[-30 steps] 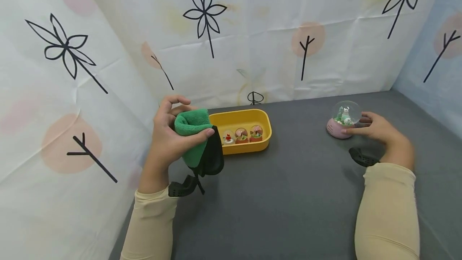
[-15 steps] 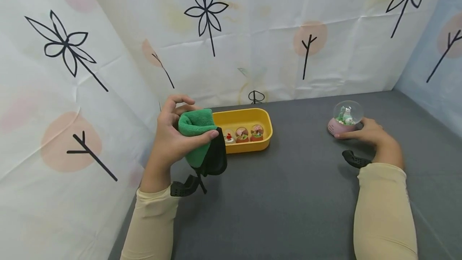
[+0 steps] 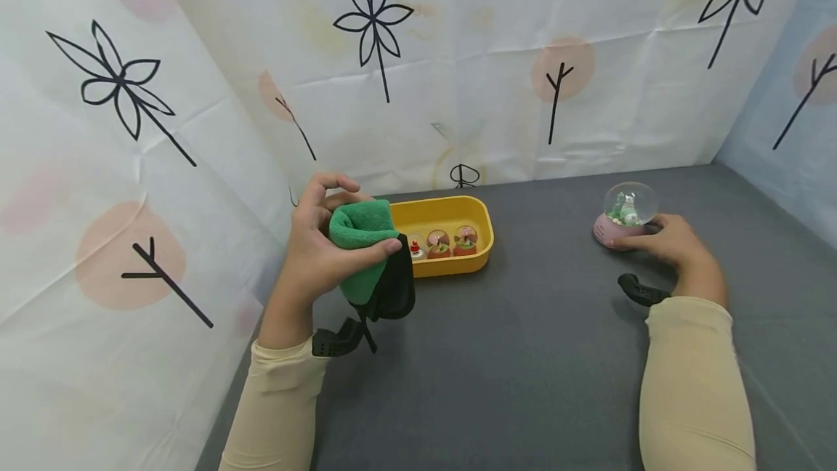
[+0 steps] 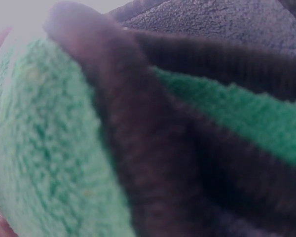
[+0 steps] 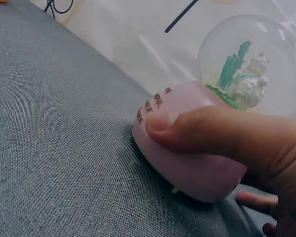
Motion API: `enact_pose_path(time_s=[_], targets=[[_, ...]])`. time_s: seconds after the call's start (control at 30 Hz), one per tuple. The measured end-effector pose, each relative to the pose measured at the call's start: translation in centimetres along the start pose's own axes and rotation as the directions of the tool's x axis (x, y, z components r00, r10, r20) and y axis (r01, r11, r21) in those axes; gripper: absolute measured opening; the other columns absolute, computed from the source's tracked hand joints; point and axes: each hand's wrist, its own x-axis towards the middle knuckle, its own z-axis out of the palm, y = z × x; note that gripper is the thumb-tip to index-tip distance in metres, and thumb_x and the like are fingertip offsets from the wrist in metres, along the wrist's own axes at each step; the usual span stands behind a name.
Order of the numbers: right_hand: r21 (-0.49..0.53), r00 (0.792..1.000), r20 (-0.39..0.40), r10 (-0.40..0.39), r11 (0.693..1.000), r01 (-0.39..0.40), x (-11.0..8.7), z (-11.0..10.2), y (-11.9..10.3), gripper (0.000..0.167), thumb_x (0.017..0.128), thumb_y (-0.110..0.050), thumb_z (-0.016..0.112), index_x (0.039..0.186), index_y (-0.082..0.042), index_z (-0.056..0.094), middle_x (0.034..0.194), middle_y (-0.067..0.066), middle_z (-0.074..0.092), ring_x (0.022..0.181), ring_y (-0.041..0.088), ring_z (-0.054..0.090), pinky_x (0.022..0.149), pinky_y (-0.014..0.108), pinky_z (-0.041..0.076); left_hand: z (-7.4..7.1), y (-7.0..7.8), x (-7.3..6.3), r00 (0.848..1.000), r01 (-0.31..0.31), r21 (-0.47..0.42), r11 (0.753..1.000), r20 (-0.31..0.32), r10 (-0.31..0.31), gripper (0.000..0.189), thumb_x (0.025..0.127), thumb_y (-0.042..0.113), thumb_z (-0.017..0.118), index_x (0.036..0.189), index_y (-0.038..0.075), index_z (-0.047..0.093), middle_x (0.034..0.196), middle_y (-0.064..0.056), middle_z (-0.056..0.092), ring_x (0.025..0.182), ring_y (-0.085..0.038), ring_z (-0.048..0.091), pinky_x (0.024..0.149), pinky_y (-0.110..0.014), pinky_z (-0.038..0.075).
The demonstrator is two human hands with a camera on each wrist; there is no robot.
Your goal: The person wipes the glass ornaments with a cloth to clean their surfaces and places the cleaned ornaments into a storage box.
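A folded green and black cloth (image 3: 362, 227), fuzzy on its green side, is pinched between the thumb and fingers of my left hand (image 3: 320, 246) above the table's left part. It fills most of the left wrist view. Over on the right, my right hand (image 3: 676, 246) grips the pink base of a snow globe (image 3: 615, 227). The right wrist view shows my thumb across the lettered pink base (image 5: 187, 163). Under the clear dome are a green cactus (image 5: 232, 66) and a white animal figure (image 5: 251, 86). The globe sits on the table; my other right fingers are mostly hidden behind it.
A yellow tray (image 3: 484, 260) stands at the back, partly behind the cloth. Several small globe ornaments (image 3: 439, 243) are inside it. Patterned fabric walls (image 3: 497, 115) border the grey table (image 3: 497, 369) at the back and sides.
My right hand has shifted left and closer around the snow globe's base. My left hand, still holding the cloth, has drifted slightly to the right.
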Motion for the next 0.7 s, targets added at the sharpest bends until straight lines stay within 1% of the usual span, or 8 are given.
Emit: enact_pose_path(time_s=[0.17,0.23,0.27,0.33,0.43,0.53,0.6,0.7], targets=[[0.030,0.995,-0.069,-0.067,0.997,0.069,0.0,0.6,-0.6,0.091,0.090,-0.052,0.082,0.148,0.011,0.050,0.149,0.041,0.047,0.140,0.058,0.043,0.112,0.074,0.037,0.0,-0.1,-0.1,1.000,0.005,0.001,1.000,-0.010,-0.005,0.073,0.068,-0.012,0.092,0.124,0.010,0.052,0.106,-0.011,0.076,0.079,-0.027,0.074,0.067,-0.033,0.065],[0.056,0.991,-0.100,-0.087,0.994,0.093,0.1,0.7,-1.0,0.088,0.091,-0.050,0.081,0.148,0.009,0.051,0.146,0.039,0.052,0.135,0.054,0.049,0.107,0.068,0.043,0.0,-0.2,-0.2,1.000,0.005,-0.001,1.000,-0.016,-0.005,0.073,0.067,-0.012,0.092,0.124,0.012,0.053,0.106,-0.011,0.076,0.078,-0.026,0.074,0.067,-0.033,0.065],[0.066,0.988,-0.119,-0.096,0.992,0.104,0.1,0.8,-1.2,0.087,0.091,-0.050,0.081,0.148,0.009,0.052,0.145,0.037,0.054,0.133,0.051,0.051,0.103,0.062,0.048,0.0,-0.2,-0.2,1.000,0.005,-0.007,1.000,-0.018,-0.005,0.073,0.067,-0.012,0.091,0.124,0.012,0.053,0.106,-0.011,0.076,0.078,-0.026,0.074,0.067,-0.033,0.065],[0.098,0.983,-0.159,-0.094,0.989,0.111,0.1,0.8,-1.7,0.086,0.091,-0.048,0.082,0.150,0.007,0.053,0.144,0.035,0.056,0.125,0.043,0.057,0.094,0.043,0.053,0.0,-0.2,-0.2,1.000,0.005,-0.011,1.000,-0.017,-0.005,0.073,0.067,-0.013,0.091,0.124,0.012,0.053,0.106,-0.010,0.076,0.078,-0.026,0.075,0.066,-0.033,0.065],[0.134,0.973,-0.213,-0.090,0.984,0.120,-0.2,0.3,-2.7,0.084,0.092,-0.046,0.081,0.151,0.006,0.052,0.142,0.032,0.058,0.109,0.021,0.059,0.077,0.017,0.046,0.1,-0.2,-0.2,1.000,0.005,-0.022,1.000,-0.016,-0.005,0.074,0.066,-0.014,0.091,0.125,0.012,0.053,0.106,-0.011,0.076,0.078,-0.026,0.074,0.067,-0.033,0.065],[0.164,0.957,-0.276,-0.086,0.977,0.135,-0.7,-0.4,-3.7,0.080,0.094,-0.044,0.078,0.150,0.008,0.052,0.138,0.032,0.058,0.096,0.007,0.051,0.066,0.009,0.040,0.1,-0.1,-0.1,1.000,0.003,-0.022,1.000,-0.014,-0.003,0.076,0.065,-0.015,0.091,0.125,0.014,0.053,0.107,-0.012,0.076,0.079,-0.027,0.074,0.067,-0.033,0.065],[0.165,0.941,-0.325,-0.094,0.974,0.154,-1.0,-0.8,-4.5,0.077,0.095,-0.043,0.076,0.148,0.008,0.054,0.131,0.025,0.060,0.090,0.002,0.048,0.064,0.009,0.040,0.1,-0.1,-0.1,1.000,0.002,-0.018,1.000,-0.014,-0.003,0.077,0.065,-0.015,0.091,0.126,0.014,0.053,0.108,-0.012,0.076,0.080,-0.027,0.074,0.068,-0.033,0.065],[0.195,0.911,-0.395,-0.118,0.958,0.209,-1.4,-1.1,-5.9,0.068,0.093,-0.038,0.079,0.143,0.005,0.060,0.113,-0.003,0.064,0.084,-0.003,0.050,0.062,0.008,0.042,0.2,-0.2,-0.1,1.000,0.001,-0.018,1.000,-0.013,-0.002,0.079,0.065,-0.015,0.092,0.127,0.014,0.053,0.109,-0.012,0.076,0.080,-0.027,0.074,0.068,-0.033,0.065]])
